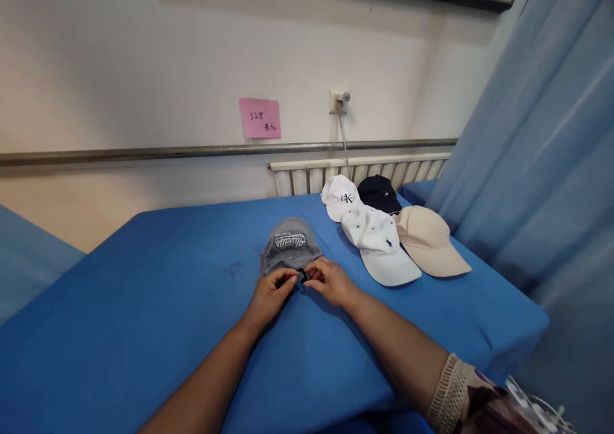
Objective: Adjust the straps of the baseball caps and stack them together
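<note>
Seen from the head camera: grasping a dark strap point(303, 274) at the near edge of a gray cap point(288, 231), gripped between thumb and fingertips of both the left hand point(269, 296) and the right hand point(333, 282). Holding the 2 pinches almost together; impossible to tell, behind the fingers, whether fastened or parted. Resting the gray cap, white lettering on show, at the middle of a blue cloth point(158, 293). Showing to the far right on the same cloth a cluster of 4 more caps: a white cap point(338, 191) with dark letters, a navy cap point(377, 192) to its right, a pale cap point(384, 248) with a small dark emblem, nearer, and a beige cap point(425, 236) on the right. Showing also, on the far side, a metal rail point(167, 153), a pink note point(261, 109) with handwriting, an outlet point(332, 101) and a white radiator point(398, 170). Including at right a blue curtain point(518, 140) and, at near right, a patterned sleeve point(489, 405).
</note>
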Motion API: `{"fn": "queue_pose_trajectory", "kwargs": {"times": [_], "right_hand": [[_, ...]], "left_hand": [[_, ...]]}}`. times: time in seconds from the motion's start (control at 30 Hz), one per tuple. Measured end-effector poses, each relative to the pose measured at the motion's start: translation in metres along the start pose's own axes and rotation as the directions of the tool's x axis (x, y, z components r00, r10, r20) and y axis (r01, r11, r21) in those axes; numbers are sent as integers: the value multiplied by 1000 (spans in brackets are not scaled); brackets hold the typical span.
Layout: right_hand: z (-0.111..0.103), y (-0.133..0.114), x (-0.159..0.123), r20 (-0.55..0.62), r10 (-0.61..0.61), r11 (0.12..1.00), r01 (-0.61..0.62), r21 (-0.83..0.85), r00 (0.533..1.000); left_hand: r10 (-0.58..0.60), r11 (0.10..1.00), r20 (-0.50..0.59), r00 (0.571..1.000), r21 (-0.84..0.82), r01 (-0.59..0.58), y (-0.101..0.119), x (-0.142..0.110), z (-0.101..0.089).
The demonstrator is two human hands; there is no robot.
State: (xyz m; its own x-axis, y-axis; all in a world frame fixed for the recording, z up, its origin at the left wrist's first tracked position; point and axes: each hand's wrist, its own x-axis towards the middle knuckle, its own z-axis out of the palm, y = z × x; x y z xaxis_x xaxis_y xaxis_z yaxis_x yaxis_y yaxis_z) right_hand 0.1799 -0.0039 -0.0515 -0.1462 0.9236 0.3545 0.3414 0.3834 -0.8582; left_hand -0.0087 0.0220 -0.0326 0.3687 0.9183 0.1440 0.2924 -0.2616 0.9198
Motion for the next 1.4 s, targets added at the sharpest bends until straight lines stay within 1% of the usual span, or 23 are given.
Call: {"fn": "queue_pose_trajectory", "kwargs": {"times": [0.1, 0.27, 0.5, 0.77, 0.87, 0.97, 1.07, 1.13, 1.27, 1.4], "right_hand": [[-3, -5, 0, -18, -39, 997, 37, -62, 999], [-4, -11, -1, 8, -57, 989, 58, -133, 998], [-2, -10, -2, 45, -72, 982, 79, -173, 996], [-2, -13, -3, 87, -108, 973, 123, -195, 990], [-1, -14, -2, 108, -111, 967, 133, -218, 988], [1, -14, -2, 117, -117, 965, 141, -221, 986], [3, -14, -2, 118, -107, 974, 128, -186, 987], [4, -15, -3, 109, -74, 987, 88, -137, 991], [4, -13, -6, 57, 5, 1000, -5, 9, 998], [6, -5, -5, 19, 78, 984, -80, 156, 997]], "left_hand": [[6, 1000, -17, 1000, 17, -6, 3, -1, 2], [-3, 1000, -28, 1000, -25, 3, 5, -1, 3], [-2, 1000, 36, 999, -8, 2, 9, -2, -1], [-7, 1000, 109, 994, -16, 8, 7, -1, -2], [-5, 1000, 118, 993, -14, 6, 7, -2, -1], [5, 1000, 104, 995, 1, -6, 7, -2, 1], [28, 999, 102, 994, 14, -29, 8, -2, 1], [43, 999, 97, 994, 18, -45, 9, -2, 1], [57, 997, 80, 995, 48, -61, 9, -3, 0], [89, 992, 82, 993, 86, -96, 8, -5, 1]]}}
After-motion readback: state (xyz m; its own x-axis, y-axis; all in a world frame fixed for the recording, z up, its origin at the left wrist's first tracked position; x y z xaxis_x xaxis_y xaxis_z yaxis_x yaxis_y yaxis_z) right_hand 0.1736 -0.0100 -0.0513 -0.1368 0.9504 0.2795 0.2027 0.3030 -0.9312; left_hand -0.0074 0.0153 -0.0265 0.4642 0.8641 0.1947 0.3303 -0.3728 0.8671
